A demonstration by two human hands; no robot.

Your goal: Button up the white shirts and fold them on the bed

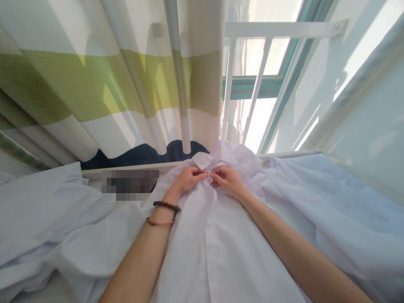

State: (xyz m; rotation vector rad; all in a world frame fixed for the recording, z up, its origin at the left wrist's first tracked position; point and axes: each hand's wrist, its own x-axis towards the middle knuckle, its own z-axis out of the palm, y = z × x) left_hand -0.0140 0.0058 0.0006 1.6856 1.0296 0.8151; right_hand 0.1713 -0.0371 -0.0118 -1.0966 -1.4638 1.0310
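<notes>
A white collared shirt (233, 240) lies spread in front of me, its collar pointing away and its front edges running toward me. Just below the collar, my left hand (190, 178) pinches the left front edge between thumb and fingers. Close beside it, my right hand (227, 181) is closed on the other front edge. The fingertips of both hands nearly meet at the placket; any button there is too small to make out. A dark beaded bracelet (166, 205) and a thin reddish one (160, 223) circle my left wrist.
More white cloth lies to the left (38, 210) and right (341, 202). A pixelated dark patch (129, 184) is on the left. Beyond the ledge hang a white-and-green curtain (126, 84) and a white railing (280, 29) before a green-framed window (252, 86). A wall (372, 126) stands at right.
</notes>
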